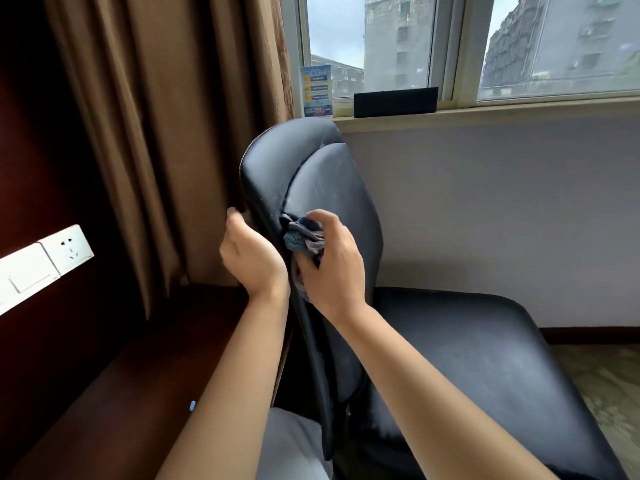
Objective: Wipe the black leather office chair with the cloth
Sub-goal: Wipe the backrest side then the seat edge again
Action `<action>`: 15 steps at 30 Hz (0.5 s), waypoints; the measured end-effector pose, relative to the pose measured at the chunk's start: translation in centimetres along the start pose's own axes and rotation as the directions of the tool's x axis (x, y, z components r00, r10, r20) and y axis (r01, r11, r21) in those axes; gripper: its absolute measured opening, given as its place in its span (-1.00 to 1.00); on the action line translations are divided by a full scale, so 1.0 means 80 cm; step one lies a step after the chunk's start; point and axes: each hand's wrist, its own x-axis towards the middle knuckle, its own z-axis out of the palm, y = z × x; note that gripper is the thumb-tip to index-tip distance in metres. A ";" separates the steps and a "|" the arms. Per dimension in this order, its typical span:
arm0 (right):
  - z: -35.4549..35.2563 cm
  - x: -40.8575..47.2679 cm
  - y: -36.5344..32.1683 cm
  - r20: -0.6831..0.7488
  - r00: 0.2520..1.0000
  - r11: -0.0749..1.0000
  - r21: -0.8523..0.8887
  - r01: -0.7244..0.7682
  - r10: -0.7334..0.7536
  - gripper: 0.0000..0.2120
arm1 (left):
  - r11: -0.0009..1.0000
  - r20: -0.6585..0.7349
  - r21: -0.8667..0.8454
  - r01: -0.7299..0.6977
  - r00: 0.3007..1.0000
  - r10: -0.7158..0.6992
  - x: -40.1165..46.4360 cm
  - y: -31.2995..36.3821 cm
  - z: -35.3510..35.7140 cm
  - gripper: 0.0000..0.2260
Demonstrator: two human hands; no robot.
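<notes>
Black leather with a dull sheen, scuffed and streaked pale on the backrest, is seen covering the office chair. A bunched cloth of coarse grey-blue woven fabric is pressed against it. Heavy brown matt fabric forms the curtain; dark polished wood is shown on the desk, and smooth white plastic on the wall socket.

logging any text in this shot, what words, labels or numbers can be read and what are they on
No text can be read here.
Blue notice card at the window's left corner: printed lines and yellow markers show, too blurred to read.
Black panel on the windowsill: no text visible.
White wall socket and switch plate: no lettering visible.
</notes>
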 end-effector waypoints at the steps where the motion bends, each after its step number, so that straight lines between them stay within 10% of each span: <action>1: 0.003 0.008 -0.004 0.000 1.000 1.000 0.010 0.010 -0.010 -0.69 | 1.000 0.007 0.021 -0.012 1.000 0.012 0.004 -0.002 0.001 -0.75; 15: 0.028 0.135 0.027 0.267 0.942 0.977 0.011 -0.214 0.203 -0.76 | 0.981 0.023 0.166 -0.099 0.995 0.096 0.046 -0.026 0.039 -0.73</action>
